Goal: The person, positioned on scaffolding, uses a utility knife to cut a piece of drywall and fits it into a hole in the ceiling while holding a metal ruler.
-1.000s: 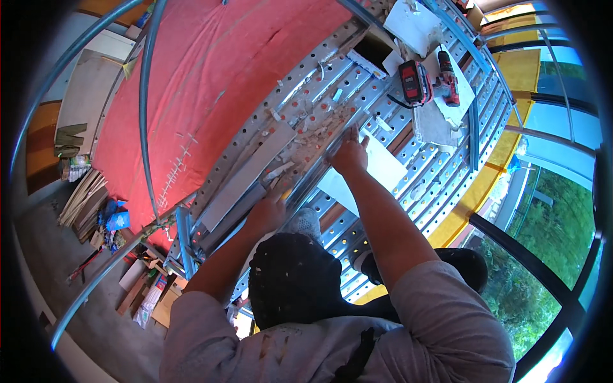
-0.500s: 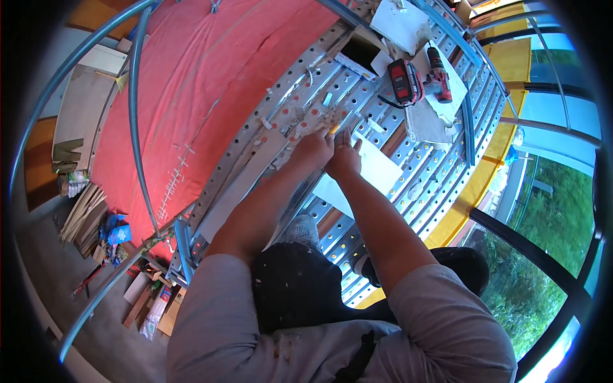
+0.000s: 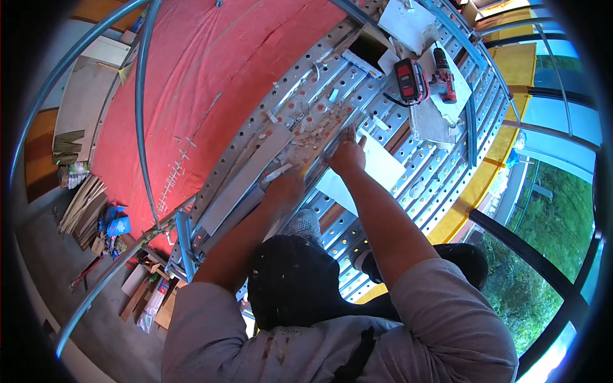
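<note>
A long narrow metal strip (image 3: 317, 172) lies along the left side of a white board (image 3: 377, 169) on the perforated metal planks. My right hand (image 3: 348, 155) grips the strip near its far part, fingers over it and thumb toward the board. My left hand (image 3: 285, 189) is closed and slightly blurred, on the near left side of the strip. From its fingers sticks the yellow end of a slim tool (image 3: 303, 170); most of it is hidden, so its kind is unclear. Grey dust and crumbs lie beyond my left hand.
A red cordless drill (image 3: 442, 83) and a red-and-black battery-like device (image 3: 411, 82) rest on white board pieces at the far right. An open cardboard box (image 3: 369, 52) stands beyond. Red sheeting (image 3: 191, 96) spreads to the left. Metal tubes (image 3: 138, 108) rise along the platform's left side.
My left hand has drawn back along the strip toward me with the yellow-ended tool, away from my right hand. My right hand stays on the strip.
</note>
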Demonstrator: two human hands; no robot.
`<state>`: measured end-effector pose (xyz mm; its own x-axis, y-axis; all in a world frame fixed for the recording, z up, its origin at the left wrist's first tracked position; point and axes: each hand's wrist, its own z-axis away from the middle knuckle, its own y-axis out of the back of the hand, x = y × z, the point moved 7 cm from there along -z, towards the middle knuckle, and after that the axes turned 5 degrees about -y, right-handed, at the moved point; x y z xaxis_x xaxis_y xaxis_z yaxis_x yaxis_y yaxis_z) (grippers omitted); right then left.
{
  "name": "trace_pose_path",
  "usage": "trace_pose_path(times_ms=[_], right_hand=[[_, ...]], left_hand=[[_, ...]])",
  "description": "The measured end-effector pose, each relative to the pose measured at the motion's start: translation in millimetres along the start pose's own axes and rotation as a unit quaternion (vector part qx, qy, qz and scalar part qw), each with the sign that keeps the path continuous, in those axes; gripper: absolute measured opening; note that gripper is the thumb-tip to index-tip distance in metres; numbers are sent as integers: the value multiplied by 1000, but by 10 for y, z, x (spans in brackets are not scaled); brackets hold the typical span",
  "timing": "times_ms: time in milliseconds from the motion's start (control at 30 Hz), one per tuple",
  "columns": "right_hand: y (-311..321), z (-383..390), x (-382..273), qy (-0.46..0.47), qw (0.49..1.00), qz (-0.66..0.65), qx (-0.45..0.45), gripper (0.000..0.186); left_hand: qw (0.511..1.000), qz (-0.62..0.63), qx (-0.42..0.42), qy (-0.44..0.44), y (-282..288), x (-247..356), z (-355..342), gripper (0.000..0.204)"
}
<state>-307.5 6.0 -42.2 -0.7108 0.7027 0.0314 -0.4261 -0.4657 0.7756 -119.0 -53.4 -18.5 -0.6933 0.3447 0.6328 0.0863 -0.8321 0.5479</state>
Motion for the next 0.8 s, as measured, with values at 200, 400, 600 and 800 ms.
trace_pose_path(times_ms=[200, 400, 600, 800], right_hand=[[-50, -34, 48, -21, 999, -27, 43, 110], [49, 149, 77, -63, 992, -106, -13, 106], [-79, -29, 60, -59, 994, -89, -13, 116], [-10, -33, -45, -40, 995, -94, -12, 108]], left_hand=[[1000, -11, 4, 20, -46, -487, 590, 49], [999, 27, 15, 38, 137, -337, 813, 50], [999, 32, 21, -9, 329, 561, -747, 52], [999, -18, 35, -24, 146, 753, -1282, 52]])
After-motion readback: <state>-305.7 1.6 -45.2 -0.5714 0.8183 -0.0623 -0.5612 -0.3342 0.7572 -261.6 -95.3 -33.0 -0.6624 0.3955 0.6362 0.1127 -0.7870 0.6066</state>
